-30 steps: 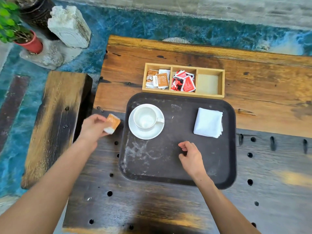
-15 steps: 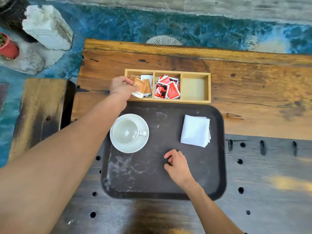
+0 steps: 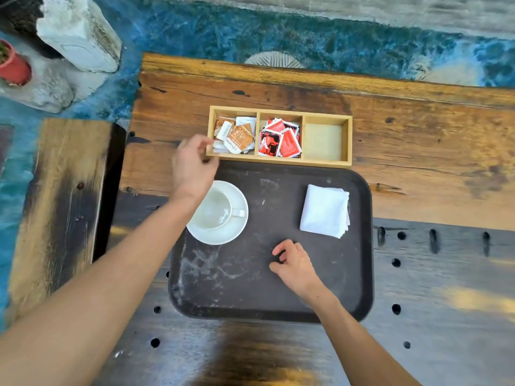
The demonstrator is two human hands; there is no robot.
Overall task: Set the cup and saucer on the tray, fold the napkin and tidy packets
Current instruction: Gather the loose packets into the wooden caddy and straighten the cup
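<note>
A dark tray (image 3: 250,299) lies on the wooden table. On its left part a white cup (image 3: 216,208) stands on a white saucer (image 3: 220,236); a folded white napkin (image 3: 324,210) lies on its right part. Behind the tray is a wooden three-part box (image 3: 326,162): brown and white packets (image 3: 235,135) in the left part, red packets (image 3: 278,139) in the middle, the right part bare. My left hand (image 3: 193,165) hovers at the box's left front corner, fingers loosely curled, holding nothing. My right hand (image 3: 294,264) rests on the tray, fingers curled, empty.
The wooden table (image 3: 418,129) has dark holes along its near right part. A wooden bench (image 3: 61,196) stands to the left. Stone blocks (image 3: 80,32) and a red pot (image 3: 14,68) sit on the blue floor at far left.
My left hand carried a brown packet from beside the tray to the box's left part, let it go, and has drawn back a little. My right hand has stayed on the tray.
</note>
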